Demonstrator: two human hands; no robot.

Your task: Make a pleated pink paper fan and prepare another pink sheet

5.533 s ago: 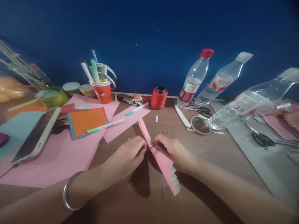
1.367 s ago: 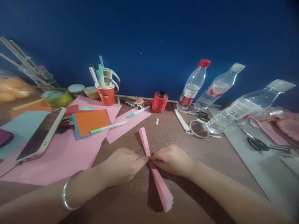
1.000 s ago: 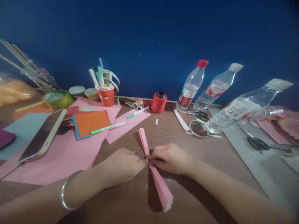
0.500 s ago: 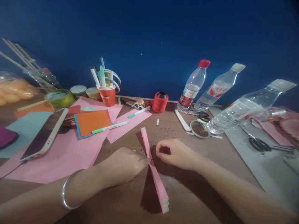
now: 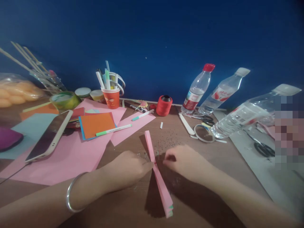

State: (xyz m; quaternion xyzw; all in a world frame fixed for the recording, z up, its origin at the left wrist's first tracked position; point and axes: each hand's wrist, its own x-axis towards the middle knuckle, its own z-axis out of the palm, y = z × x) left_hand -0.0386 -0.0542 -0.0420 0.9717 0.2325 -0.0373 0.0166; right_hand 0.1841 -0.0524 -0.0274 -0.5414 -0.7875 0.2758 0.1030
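A pleated pink paper strip [image 5: 162, 190] with green at its near end lies slantwise before me, pinched narrow at its middle. A short piece of red thread [image 5: 155, 162] shows across that waist. My left hand [image 5: 130, 166], a silver bangle on its wrist, is closed, its thumb and finger tips meeting the strip's left side at the waist. Just right of the strip, my right hand [image 5: 181, 161] is closed in a pinch, apart from the paper. Whatever its fingertips hold is too thin or hidden to see.
Pink sheets [image 5: 71, 161], a phone [image 5: 48, 136], orange paper squares [image 5: 97, 125] and markers [image 5: 114, 129] lie left. Behind stand a red cup of pens [image 5: 111, 98] and a red thread spool [image 5: 164, 106]. Water bottles [image 5: 196, 91], a tape ring [image 5: 204, 133] and scissors [image 5: 263, 149] are right.
My right hand has turned slightly, its finger loop tightening, and has shifted a little to the right. My left hand keeps its place at the strip's waist. The whole view has moved slightly.
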